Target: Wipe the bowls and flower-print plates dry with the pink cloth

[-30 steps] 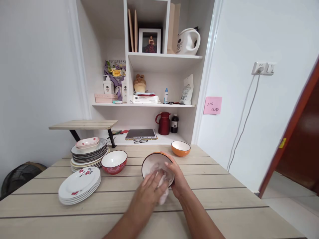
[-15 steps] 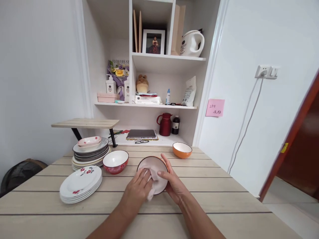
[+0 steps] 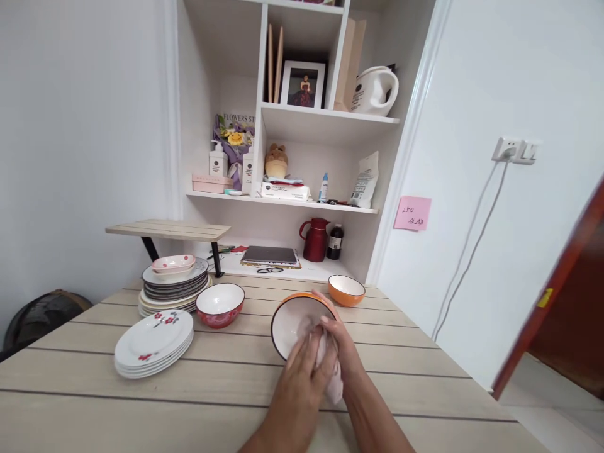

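Note:
An orange bowl [image 3: 295, 318] with a white inside and dark rim is tilted so its inside faces me. My right hand [image 3: 343, 343] grips its right side, thumb over the rim and fingers behind the wall. My left hand [image 3: 302, 377] presses a pale pink cloth [image 3: 334, 377] against the inner wall at the lower right. The left fingers lie over the cloth and partly hide it. Left of the hands a red bowl [image 3: 221, 307] stands upright on the table. Another orange bowl [image 3: 346, 290] stands upright behind my right hand.
White floral plates [image 3: 155, 343] are stacked at the left, before a taller stack of plates [image 3: 175, 288] topped by pink-dotted dishes. A small raised shelf [image 3: 168, 230] stands over that stack. A closed laptop [image 3: 270, 254] and red jug [image 3: 315, 239] sit at the back.
The bowl has tipped, showing more of its orange outside. My left hand and the cloth have moved from the bowl's middle to its lower right side. The view has shifted slightly.

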Action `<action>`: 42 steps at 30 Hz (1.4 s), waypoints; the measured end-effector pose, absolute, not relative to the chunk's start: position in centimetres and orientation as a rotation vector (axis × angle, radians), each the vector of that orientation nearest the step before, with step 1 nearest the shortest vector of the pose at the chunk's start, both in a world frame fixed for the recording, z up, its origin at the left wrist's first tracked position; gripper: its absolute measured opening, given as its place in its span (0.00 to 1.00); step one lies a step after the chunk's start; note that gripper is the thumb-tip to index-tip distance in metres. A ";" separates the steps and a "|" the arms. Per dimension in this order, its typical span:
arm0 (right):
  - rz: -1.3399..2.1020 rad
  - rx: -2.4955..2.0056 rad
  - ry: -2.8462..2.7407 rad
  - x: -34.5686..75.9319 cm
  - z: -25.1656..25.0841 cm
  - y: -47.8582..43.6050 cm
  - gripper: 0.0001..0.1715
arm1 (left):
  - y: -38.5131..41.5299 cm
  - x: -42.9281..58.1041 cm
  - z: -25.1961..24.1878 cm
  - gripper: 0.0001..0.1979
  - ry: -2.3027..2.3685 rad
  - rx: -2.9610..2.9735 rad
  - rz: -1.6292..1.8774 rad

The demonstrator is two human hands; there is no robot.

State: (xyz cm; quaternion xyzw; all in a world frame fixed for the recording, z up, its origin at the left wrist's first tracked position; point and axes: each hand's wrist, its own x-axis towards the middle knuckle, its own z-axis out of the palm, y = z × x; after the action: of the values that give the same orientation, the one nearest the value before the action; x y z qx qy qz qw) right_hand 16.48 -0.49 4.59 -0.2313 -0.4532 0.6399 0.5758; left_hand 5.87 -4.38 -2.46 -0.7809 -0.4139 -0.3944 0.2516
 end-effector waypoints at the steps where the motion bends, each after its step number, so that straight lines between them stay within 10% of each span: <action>1: 1.512 -0.522 -1.069 16.8 5.0 -0.7 0.42 | -4.6 4.7 -2.2 0.28 -1.012 -2.149 -0.964; 15: 1.624 -0.660 -1.272 15.9 4.2 -0.7 0.30 | -2.2 -5.6 1.8 0.14 -0.671 -2.013 -0.524; 35: 1.737 -0.434 -0.780 15.8 2.5 0.7 0.55 | -2.6 -0.2 0.9 0.15 -1.082 -1.940 -0.784; 42: 1.742 -0.481 -0.845 15.3 1.9 0.8 0.36 | -2.9 1.0 1.8 0.15 -1.237 -1.974 -0.972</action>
State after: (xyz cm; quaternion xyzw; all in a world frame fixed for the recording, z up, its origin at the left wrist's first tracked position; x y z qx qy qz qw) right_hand 15.28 0.79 1.91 -0.2024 -0.3557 0.7338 0.5423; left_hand 1.01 -2.92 1.85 -0.7452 -0.4668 -0.3668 0.3037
